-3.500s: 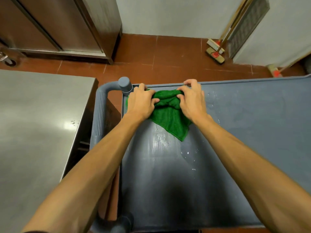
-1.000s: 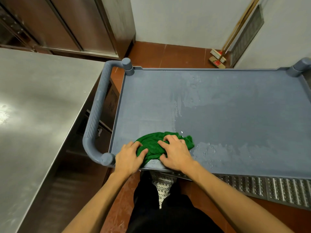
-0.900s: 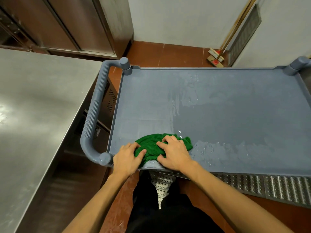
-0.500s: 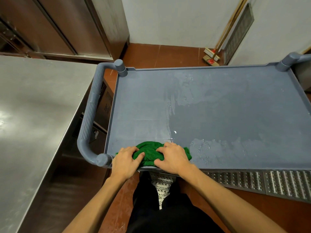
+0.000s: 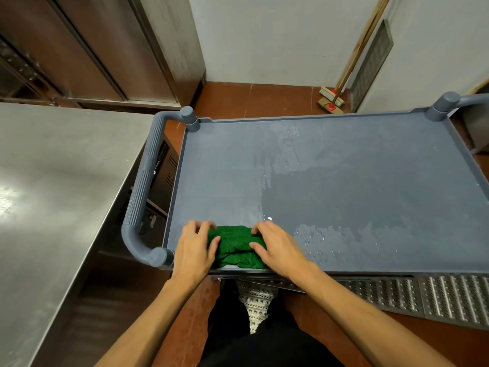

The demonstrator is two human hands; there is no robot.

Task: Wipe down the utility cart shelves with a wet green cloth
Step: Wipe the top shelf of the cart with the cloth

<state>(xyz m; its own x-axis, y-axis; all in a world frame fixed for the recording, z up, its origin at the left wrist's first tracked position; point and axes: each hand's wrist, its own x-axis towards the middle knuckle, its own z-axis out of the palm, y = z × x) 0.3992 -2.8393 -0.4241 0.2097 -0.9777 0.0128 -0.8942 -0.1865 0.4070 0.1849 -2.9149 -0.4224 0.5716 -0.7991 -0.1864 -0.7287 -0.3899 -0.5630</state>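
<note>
Red tile floor [image 5: 264, 99] and a pale wall [image 5: 264, 35] frame my feed, and the grey shelf [image 5: 344, 168] of the cart fills the middle.

The cloth [image 5: 235, 247] lies bunched at the shelf's near edge, between the two hands and partly under them. My view shows the left hand [image 5: 194, 251] lying on the cloth's left end, fingers loosely spread and reaching past it onto bare shelf, thumb laid on the green. The right hand [image 5: 279, 250] covers the cloth's right end. Its fingers are bent over the far edge and its thumb presses in from the near side, so it pinches the fabric.

Just right of the right hand I see a wet patch [image 5: 330, 242] with beads of water, and a darker damp area spreads beyond the fingertips of that hand. Left of the left hand, the ribbed handle [image 5: 144, 186] curves round the shelf's end. Further left stands a steel table [image 5: 53, 194]. Below the right wrist a metal grate [image 5: 423, 295] runs along the floor. Far beyond the hands, a brush [image 5: 330, 99] leans on the wall, and a steel cabinet [image 5: 105, 49] stands beyond the table.
</note>
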